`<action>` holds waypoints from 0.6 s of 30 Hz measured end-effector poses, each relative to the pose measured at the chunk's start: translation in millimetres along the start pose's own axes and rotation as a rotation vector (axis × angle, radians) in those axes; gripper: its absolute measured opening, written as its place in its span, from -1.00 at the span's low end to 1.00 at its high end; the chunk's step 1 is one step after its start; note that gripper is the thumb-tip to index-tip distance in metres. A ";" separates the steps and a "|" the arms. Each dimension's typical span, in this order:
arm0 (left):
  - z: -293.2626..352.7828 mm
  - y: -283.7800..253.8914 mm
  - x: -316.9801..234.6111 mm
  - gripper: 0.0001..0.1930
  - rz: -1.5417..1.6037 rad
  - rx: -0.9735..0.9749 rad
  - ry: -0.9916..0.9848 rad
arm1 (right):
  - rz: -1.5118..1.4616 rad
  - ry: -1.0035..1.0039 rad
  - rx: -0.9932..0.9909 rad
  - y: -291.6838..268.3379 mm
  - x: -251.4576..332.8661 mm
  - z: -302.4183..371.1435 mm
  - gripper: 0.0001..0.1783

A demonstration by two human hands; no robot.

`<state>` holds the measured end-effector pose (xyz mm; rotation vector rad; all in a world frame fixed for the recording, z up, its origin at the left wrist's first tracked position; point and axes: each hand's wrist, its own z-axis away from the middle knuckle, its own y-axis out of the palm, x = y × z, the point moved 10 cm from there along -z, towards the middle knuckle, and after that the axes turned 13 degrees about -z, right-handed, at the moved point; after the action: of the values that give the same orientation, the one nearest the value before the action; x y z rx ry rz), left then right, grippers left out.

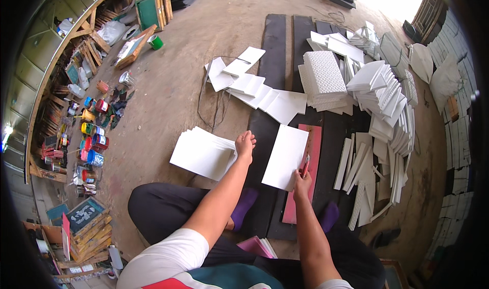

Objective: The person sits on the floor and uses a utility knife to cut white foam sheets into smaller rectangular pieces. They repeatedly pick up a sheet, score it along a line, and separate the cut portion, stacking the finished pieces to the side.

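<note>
My right hand (302, 181) is closed on a slim red tool (306, 166), which looks like a utility knife. It rests at the lower right edge of a white rectangular foam-like sheet (285, 156). Under that sheet's right side lies a long reddish-pink board (298, 210) on the black planks. My left hand (246, 144) is closed with its fingers curled, between that sheet and a fanned stack of white sheets (198, 154). Whatever it may hold is hidden.
Beyond my hands lie scattered white sheets (257, 90) and a thin dark cable (216, 111). Tall stacks of textured white panels (323, 75) and offcut strips (351, 164) stand to the right on black planks (275, 39). Paint pots (97, 141) line the left.
</note>
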<state>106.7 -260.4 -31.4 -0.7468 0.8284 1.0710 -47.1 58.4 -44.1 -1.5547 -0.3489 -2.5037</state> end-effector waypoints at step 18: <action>-160.0 63.1 -26.4 -0.68 0.097 -0.134 -0.378 | -0.045 0.089 -0.019 -18.9 5.1 -7.2 -0.77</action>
<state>7.0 -387.9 -95.1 -0.5940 0.4765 1.3152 -60.5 74.3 -44.7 -1.4521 -0.3518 -2.6082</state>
